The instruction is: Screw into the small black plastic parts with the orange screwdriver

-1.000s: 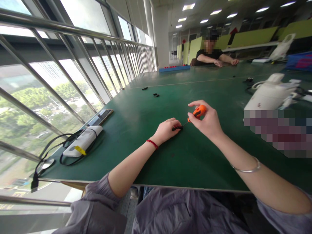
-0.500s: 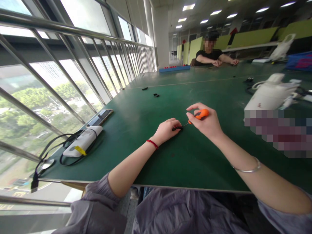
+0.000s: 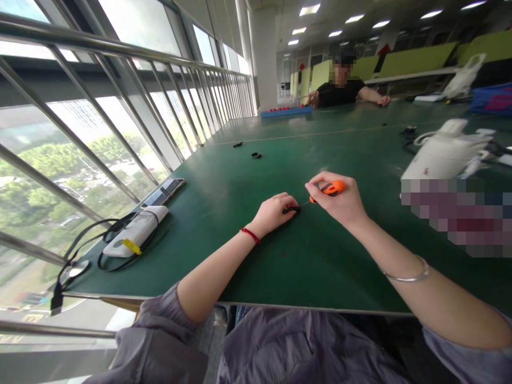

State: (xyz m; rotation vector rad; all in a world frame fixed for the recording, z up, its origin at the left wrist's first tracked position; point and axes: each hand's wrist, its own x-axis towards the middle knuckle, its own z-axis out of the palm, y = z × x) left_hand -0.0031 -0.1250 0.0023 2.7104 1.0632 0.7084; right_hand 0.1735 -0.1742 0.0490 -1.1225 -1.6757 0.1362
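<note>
My left hand (image 3: 276, 212) rests on the green table, its fingers closed on a small black part (image 3: 292, 209); what kind of part it is I cannot make out. In my right hand (image 3: 339, 202) is a screwdriver (image 3: 333, 188) with an orange and dark handle. Thumb and fingers close round that handle. The thin shaft points left and down, and its tip meets the right end of the black part. Fingers cover some of the part and of the handle.
Several small black pieces (image 3: 256, 155) lie farther out on the green table (image 3: 224, 186). At left are a white power strip (image 3: 136, 232) with a cable and a phone-like device (image 3: 164, 193). A white appliance (image 3: 442, 152) stands right. Across sits a person (image 3: 342, 90) by a blue tray (image 3: 286, 112).
My right forefinger has come in from outstretched to meet the thumb at the handle. My left hand stays put. Across the table, the other person's one hand has moved toward the blue tray.
</note>
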